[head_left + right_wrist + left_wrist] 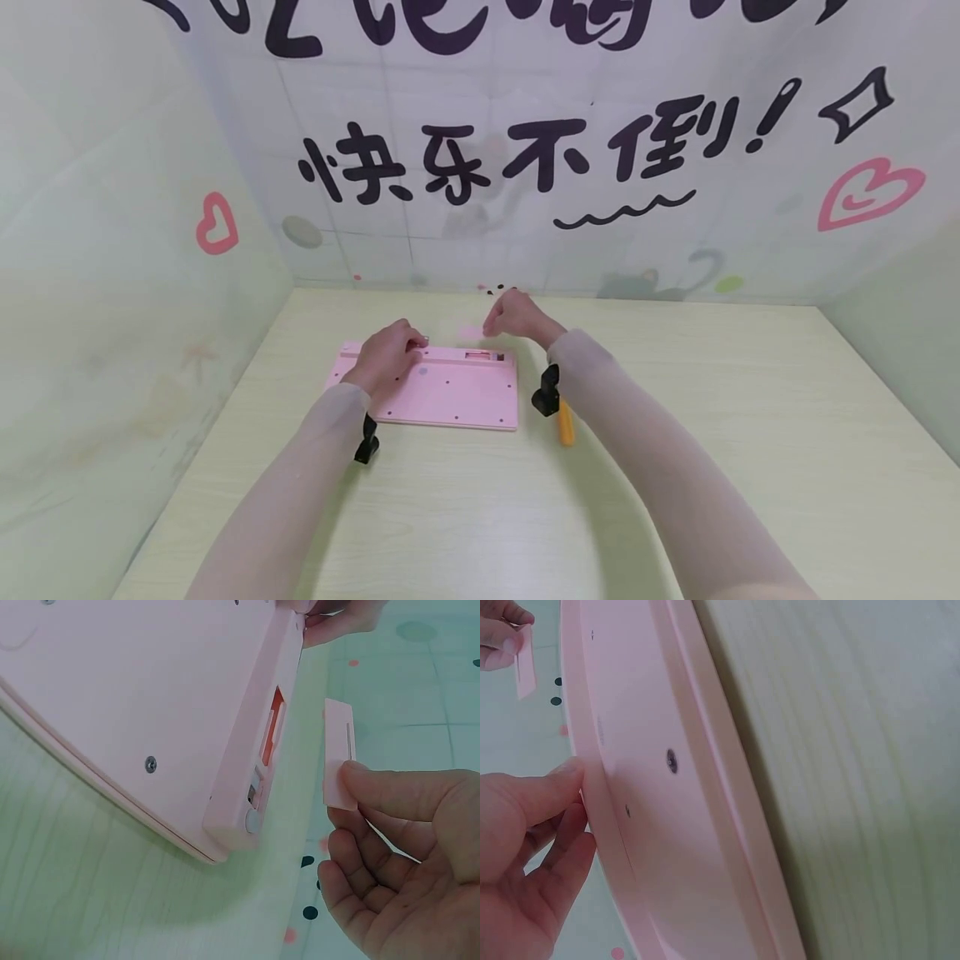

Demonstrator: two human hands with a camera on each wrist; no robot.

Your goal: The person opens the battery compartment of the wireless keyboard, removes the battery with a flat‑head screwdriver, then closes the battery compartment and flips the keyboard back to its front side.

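A pink keyboard (450, 400) lies underside up on the table, its screws showing. My left hand (386, 354) holds the raised back edge, thumb on top and fingers curled at the side in the left wrist view. Beyond the back right corner, my right hand (517, 315) pinches a thin pink battery cover (339, 742) between thumb and forefinger. The cover is held apart from the keyboard, beside the uncovered battery compartment (477, 355). Reddish lining shows inside that compartment in the right wrist view, with a small switch (253, 787) near it.
On the pale wooden table (465, 517), an orange handle-like thing (566, 425) lies right of the keyboard, partly covered by the right forearm. A printed cloth backdrop (480, 242) rises behind the table, and pale cloth walls stand at both sides.
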